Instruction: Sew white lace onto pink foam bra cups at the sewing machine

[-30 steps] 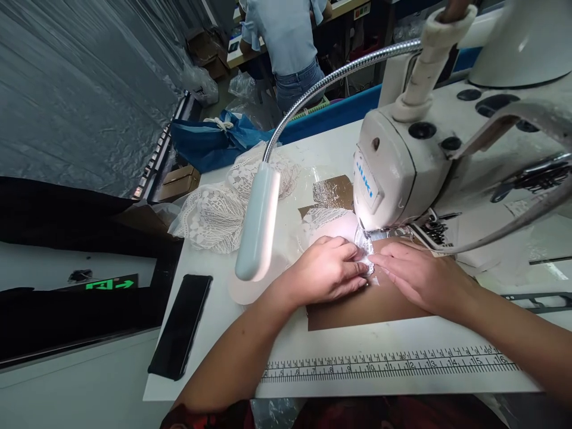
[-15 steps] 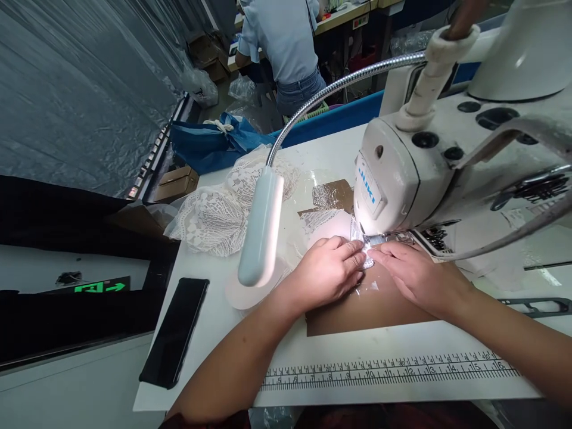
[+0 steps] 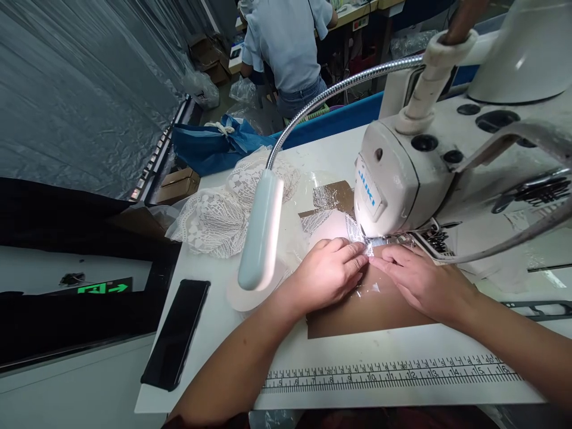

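Note:
Under the head of a white sewing machine (image 3: pixel 388 176), white lace fabric (image 3: pixel 353 227) lies at the needle area. My left hand (image 3: pixel 333 271) presses the lace with its fingertips, fingers close together. From the right, my right hand (image 3: pixel 411 277) pinches the lace edge just in front of the presser foot, its fingertips almost touching the left ones. Both hands rest over a brown sheet (image 3: pixel 357 316) on the table. The needle tip is lost in the lamp's glare.
A lamp (image 3: pixel 259 232) on a bendy metal neck hangs left of my hands. Gathered lace (image 3: pixel 214 220), a black phone (image 3: pixel 176 333) and a printed ruler (image 3: pixel 388 376) are on the white table. A person (image 3: pixel 288 47) sits beyond it.
The lace at the needle has shifted slightly, with less of it showing between my fingertips. My right fingers are more bent. The person beyond the table has moved an arm outward.

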{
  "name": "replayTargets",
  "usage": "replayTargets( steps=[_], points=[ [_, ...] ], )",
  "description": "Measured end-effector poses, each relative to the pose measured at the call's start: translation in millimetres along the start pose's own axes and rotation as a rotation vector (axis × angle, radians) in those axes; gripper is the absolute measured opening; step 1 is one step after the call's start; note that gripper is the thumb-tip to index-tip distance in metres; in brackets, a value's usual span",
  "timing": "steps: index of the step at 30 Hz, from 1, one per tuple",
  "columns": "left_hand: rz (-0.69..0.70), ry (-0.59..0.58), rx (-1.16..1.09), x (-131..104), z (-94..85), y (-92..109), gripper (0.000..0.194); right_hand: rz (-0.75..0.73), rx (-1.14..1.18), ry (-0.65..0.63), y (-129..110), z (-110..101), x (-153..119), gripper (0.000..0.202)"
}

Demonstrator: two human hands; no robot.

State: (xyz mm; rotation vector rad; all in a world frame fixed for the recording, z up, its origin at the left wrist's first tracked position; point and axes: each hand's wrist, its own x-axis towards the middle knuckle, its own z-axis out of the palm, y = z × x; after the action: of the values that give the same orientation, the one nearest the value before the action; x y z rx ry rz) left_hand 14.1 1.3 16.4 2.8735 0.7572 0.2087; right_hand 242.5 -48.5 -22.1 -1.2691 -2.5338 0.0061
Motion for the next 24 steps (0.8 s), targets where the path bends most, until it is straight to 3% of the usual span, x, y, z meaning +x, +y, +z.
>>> replayTargets(
  steps=[17,24],
  points=[
    [-0.128,0.094,0.045,4,11.6,-5,0.036,-0.016,-0.085,-0.014,5,9,2,0.052],
    [-0.212,0.101,0.024,7,12.7,-9,0.036,-0.008,0.068,0.025,11,13,-5,0.05]
  ],
)
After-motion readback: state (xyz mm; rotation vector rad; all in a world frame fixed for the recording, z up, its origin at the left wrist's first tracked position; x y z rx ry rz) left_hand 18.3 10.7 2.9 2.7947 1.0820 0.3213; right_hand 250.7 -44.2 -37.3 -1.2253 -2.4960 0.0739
